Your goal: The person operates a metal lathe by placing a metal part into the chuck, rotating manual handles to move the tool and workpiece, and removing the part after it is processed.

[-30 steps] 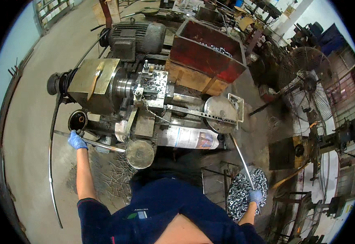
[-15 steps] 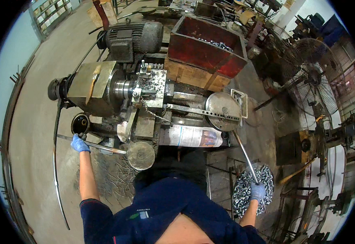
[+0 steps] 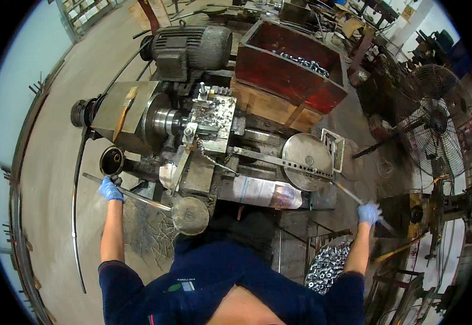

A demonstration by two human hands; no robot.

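My left hand (image 3: 110,188), in a blue glove with dark fingertips, is closed on a metal lever bar (image 3: 145,201). The bar runs to a round grey disc (image 3: 190,215) at the machine's front. Just beyond the hand is a round pot (image 3: 111,161) with dark liquid inside. At the right, my gloved right hand (image 3: 369,213), smeared by motion, grips a long metal lever rod (image 3: 348,193). That rod reaches toward a larger round plate (image 3: 295,165), crossed by a perforated flat bar (image 3: 271,158). Between my hands stands the machine's chip-covered slide (image 3: 211,122) beside the spindle (image 3: 165,122).
A basket of metal nuts or fittings (image 3: 328,266) sits below my right forearm. Behind the machine are a motor (image 3: 184,49) and a red bin (image 3: 287,65) holding metal parts. A brush (image 3: 122,116) lies on the headstock; a large fan (image 3: 433,119) stands at right.
My right hand has moved up and outward with the lever rod, away from above the basket. My left hand stays on its bar. The whole view has shifted slightly.
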